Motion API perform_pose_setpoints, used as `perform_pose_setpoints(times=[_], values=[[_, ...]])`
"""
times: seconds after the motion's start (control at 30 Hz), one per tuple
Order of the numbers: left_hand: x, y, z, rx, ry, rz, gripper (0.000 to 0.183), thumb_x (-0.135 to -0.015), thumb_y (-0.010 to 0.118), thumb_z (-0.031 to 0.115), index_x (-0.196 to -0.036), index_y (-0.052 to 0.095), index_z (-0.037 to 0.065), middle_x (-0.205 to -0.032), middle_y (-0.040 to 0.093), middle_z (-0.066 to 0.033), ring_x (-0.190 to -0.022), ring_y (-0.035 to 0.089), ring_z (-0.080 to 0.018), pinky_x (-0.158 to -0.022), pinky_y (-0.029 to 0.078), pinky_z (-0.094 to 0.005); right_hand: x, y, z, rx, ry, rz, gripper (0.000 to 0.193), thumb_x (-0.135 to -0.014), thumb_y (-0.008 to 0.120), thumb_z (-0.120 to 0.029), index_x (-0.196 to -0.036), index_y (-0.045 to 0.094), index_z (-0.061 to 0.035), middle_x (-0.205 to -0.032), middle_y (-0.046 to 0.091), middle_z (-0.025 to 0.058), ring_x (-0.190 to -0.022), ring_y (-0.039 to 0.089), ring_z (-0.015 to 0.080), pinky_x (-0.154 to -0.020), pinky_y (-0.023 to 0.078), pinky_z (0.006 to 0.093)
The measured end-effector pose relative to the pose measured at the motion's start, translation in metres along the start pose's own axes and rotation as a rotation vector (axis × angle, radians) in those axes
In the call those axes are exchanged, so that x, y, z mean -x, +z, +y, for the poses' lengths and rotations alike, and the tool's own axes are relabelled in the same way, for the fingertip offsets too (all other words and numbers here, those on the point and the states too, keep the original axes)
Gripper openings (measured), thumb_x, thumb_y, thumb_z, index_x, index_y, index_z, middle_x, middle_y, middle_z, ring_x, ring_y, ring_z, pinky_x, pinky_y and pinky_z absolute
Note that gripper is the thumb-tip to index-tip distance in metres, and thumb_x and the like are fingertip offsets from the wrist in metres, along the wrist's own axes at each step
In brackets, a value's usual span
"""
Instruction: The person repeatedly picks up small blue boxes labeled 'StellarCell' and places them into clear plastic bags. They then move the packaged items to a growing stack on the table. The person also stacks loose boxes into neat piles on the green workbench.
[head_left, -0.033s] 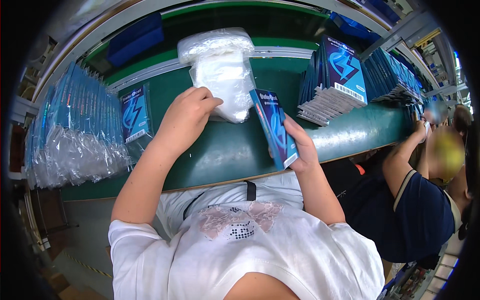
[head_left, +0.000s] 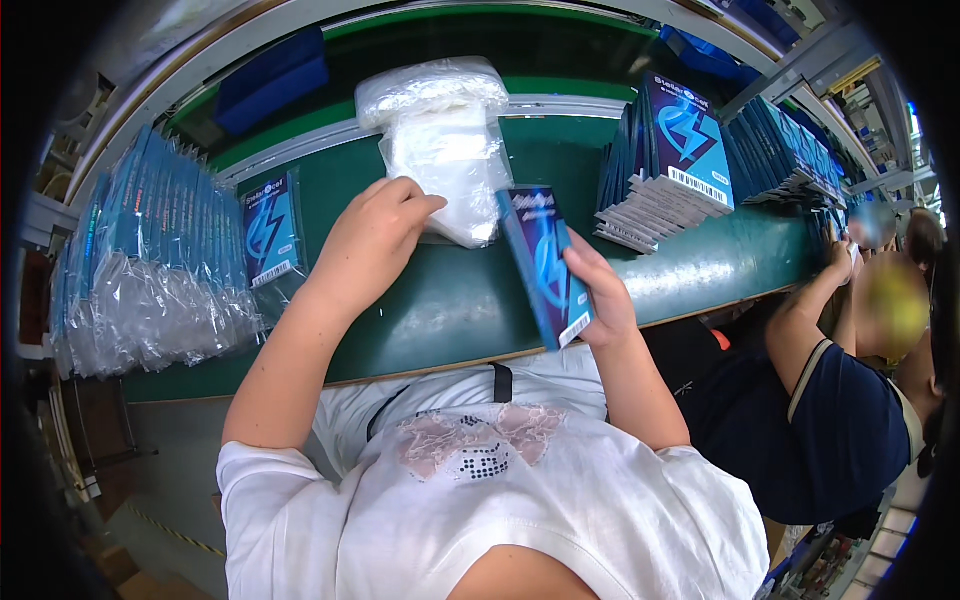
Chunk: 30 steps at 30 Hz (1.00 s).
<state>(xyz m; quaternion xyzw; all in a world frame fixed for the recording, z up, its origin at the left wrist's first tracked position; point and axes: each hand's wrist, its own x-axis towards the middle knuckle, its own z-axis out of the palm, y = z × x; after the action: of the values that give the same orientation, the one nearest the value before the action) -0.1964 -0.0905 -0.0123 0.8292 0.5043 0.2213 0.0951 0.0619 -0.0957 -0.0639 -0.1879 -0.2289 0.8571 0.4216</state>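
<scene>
We're likely parting clear plastic bags (head_left: 445,155) to open one, left hand (head_left: 375,230) grip unclear, right fingers (head_left: 588,262) holding a flat blue cardboard box (head_left: 548,255).

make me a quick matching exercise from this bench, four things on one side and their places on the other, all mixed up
Things
1. single slim blue-and-purple box
2. stack of thin, clear plastic bags
3. row of blue boxes in clear plastic wrapping
4. row of blue boxes with white ends

Places
A. standing on the green table, left of the left hand
B. held in the right hand
C. standing on the table, right of the right hand
D. at the left hand's fingertips

Pairs: 1-B, 2-D, 3-A, 4-C
</scene>
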Motion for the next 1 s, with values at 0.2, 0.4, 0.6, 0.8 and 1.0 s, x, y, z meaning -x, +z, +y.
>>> perform_pose_setpoints(times=[0.2, 0.4, 0.6, 0.8, 1.0], values=[[0.014, 0.001, 0.004, 0.203, -0.039, 0.099, 0.02, -0.079, 0.058, 0.0, -0.098, 0.063, 0.001, -0.102, 0.061, -0.0131, -0.094, 0.058, -0.0273, -0.079, 0.047, -0.0345, 0.0, 0.023, 0.014, 0.079, 0.121, -0.16, 0.072, -0.08, 0.063, -0.008, -0.137, 0.024, 0.0069, -0.12, 0.053, 0.0183, -0.102, 0.06, 0.0205, -0.086, 0.05, 0.0322], [0.012, -0.003, 0.009, 0.096, 0.074, 0.218, 0.015, -0.075, 0.061, -0.001, -0.09, 0.065, 0.001, -0.091, 0.059, -0.0115, -0.08, 0.059, -0.0265, -0.072, 0.048, -0.0314, -0.022, 0.034, 0.027, 0.056, 0.251, -0.205, 0.074, -0.081, 0.063, -0.006, -0.139, 0.019, 0.0059, -0.12, 0.053, 0.018, -0.097, 0.062, 0.0194, -0.082, 0.051, 0.0296], [0.024, 0.01, 0.007, 0.574, -0.462, 0.209, 0.01, -0.076, 0.065, -0.001, -0.085, 0.068, 0.001, -0.078, 0.055, -0.0053, -0.069, 0.057, -0.0136, -0.063, 0.048, -0.0257, -0.023, 0.036, 0.014, 0.172, 0.208, -0.076, 0.065, -0.082, 0.062, -0.005, -0.136, 0.027, 0.0057, -0.115, 0.055, 0.0155, -0.092, 0.063, 0.0177, -0.079, 0.052, 0.0283], [0.035, 0.014, 0.009, 1.023, -0.631, 0.128, 0.02, -0.081, 0.059, -0.003, -0.102, 0.06, -0.003, -0.083, 0.057, -0.0029, -0.075, 0.059, -0.0099, -0.069, 0.052, -0.0239, -0.01, 0.036, 0.025, 0.381, -0.003, 0.06, 0.06, -0.085, 0.058, -0.003, -0.136, 0.028, 0.0061, -0.122, 0.051, 0.0162, -0.105, 0.055, 0.0158, -0.088, 0.046, 0.0289], [0.041, 0.006, 0.035, 0.474, -0.229, 0.18, 0.024, -0.078, 0.059, -0.005, -0.101, 0.059, 0.0, -0.083, 0.058, -0.0074, -0.077, 0.059, -0.0127, -0.07, 0.051, -0.0243, -0.01, 0.048, 0.044, 0.471, -0.183, 0.205, 0.039, -0.088, 0.056, -0.006, -0.121, 0.039, 0.0071, -0.111, 0.056, 0.0143, -0.099, 0.055, 0.0136, -0.086, 0.044, 0.0259]])
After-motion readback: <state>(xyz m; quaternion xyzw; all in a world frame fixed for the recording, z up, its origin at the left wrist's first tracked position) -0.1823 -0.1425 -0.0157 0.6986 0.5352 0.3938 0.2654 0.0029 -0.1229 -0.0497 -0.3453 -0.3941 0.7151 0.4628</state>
